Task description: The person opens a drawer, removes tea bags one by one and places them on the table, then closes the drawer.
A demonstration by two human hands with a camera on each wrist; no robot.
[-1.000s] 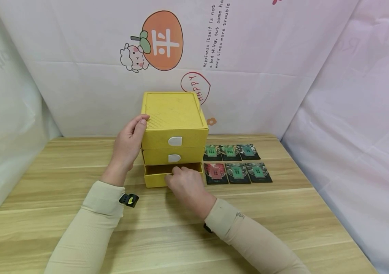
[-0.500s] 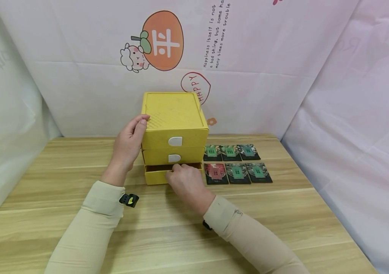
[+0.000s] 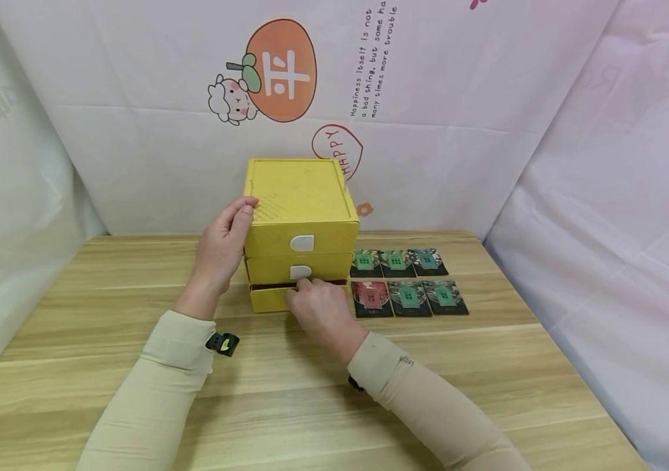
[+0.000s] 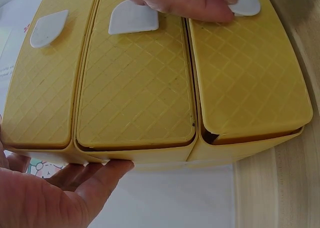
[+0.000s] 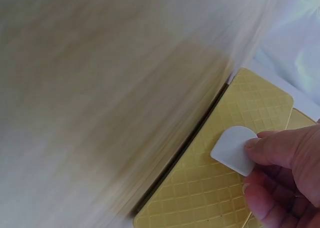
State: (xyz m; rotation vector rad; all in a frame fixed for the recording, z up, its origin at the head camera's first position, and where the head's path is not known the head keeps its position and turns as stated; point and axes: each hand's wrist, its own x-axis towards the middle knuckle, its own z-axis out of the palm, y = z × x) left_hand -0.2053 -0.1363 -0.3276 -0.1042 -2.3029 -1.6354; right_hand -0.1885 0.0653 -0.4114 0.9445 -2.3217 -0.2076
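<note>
A yellow three-drawer box [image 3: 301,190] stands on the table, each drawer front bearing a white rounded tab. My left hand [image 3: 222,245] rests against its left side, thumb near the top edge; in the left wrist view the fingers [image 4: 107,180] lie along the side wall. My right hand [image 3: 325,317] is at the bottom drawer [image 3: 268,300], which stands out slightly from the box. In the right wrist view the thumb presses the white tab [image 5: 233,149], with the other fingers curled beside it, pinching it. The upper two drawers look pushed in.
Two rows of small dark cards with green and red labels, such as the red one [image 3: 371,299], lie right of the box. Behind rises a white printed cloth [image 3: 428,131]. The wooden table [image 3: 287,392] extends toward me.
The bottom drawer has slid inward, away from me, with my right hand moving along with it. Its opening has narrowed to a thin gap. My left hand keeps its place.
</note>
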